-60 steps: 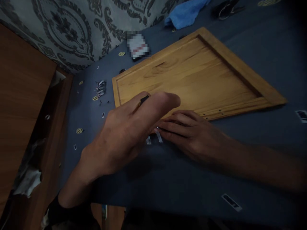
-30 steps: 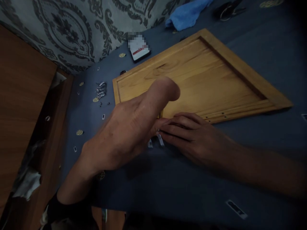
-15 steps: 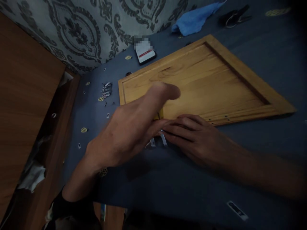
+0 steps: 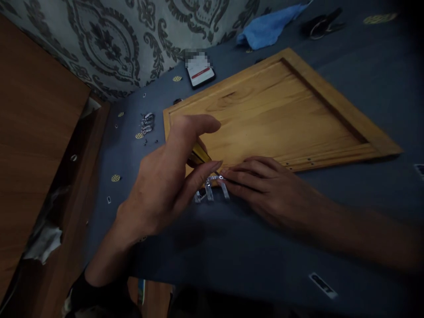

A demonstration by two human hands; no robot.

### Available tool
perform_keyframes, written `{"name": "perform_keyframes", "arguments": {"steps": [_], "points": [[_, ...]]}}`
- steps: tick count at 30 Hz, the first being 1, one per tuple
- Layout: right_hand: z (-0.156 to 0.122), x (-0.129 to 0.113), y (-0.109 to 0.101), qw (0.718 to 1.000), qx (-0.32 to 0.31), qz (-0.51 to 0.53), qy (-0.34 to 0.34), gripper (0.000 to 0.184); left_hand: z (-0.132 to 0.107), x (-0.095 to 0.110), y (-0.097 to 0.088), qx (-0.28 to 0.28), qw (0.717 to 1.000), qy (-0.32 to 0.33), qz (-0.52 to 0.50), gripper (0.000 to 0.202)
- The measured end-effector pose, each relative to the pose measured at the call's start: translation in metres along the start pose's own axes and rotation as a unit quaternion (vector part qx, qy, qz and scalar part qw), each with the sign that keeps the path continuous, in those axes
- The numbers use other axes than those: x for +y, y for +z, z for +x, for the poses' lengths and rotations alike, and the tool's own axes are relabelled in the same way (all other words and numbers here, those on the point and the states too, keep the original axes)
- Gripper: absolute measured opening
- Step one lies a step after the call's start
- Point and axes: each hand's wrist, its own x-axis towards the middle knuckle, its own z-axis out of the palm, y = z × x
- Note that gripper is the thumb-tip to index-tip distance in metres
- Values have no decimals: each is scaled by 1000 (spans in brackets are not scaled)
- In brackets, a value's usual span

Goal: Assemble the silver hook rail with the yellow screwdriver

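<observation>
My left hand (image 4: 162,176) is closed around a screwdriver (image 4: 201,154) with a yellow and dark handle. Its thin shaft slants down to the right, and the tip is close to the right end of a metal hinge (image 4: 209,187). That hinge lies at the near edge of a wooden cabinet door (image 4: 258,119), its arms sticking out over the cloth. Fingers together, my right hand (image 4: 268,187) rests on the door's edge, its fingertips pressed against the hinge's right end. Whatever is under those fingertips is hidden.
More metal hinges (image 4: 147,123) and small screws (image 4: 150,141) lie left of the door on the dark blue cloth (image 4: 245,265). A phone (image 4: 201,73), a blue rag (image 4: 270,28) and a dark tool (image 4: 323,25) sit behind it. Wooden furniture (image 4: 36,132) stands at the left.
My left hand has shifted left and turned, so the screwdriver and hinge show more fully. My right hand stays nearly where it was on the door's edge.
</observation>
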Motion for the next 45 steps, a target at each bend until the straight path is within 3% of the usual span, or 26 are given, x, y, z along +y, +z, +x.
{"name": "perform_keyframes", "arguments": {"steps": [10, 19, 26, 31, 41, 45], "points": [[3, -2, -3, 1000, 18, -19, -3, 41, -1, 4, 1, -10, 994, -86, -61, 38], [0, 3, -2, 1000, -3, -4, -6, 40, 2, 3, 4, -48, 997, -53, -37, 37], [2, 0, -2, 1000, 7, -15, -2, 38, 9, 3, 2, -65, 998, -16, -3, 23], [3, -1, -2, 1000, 15, -16, -4, 38, 10, 8, 3, -64, 996, -50, 28, 24], [-4, -4, 7, 999, 24, 6, 24, 41, 13, 12, 8, -62, 995, -83, -7, 25], [1, -3, 5, 1000, 26, 2, 11, 37, 10, 9, 9, -34, 996, -85, -9, 27]]}}
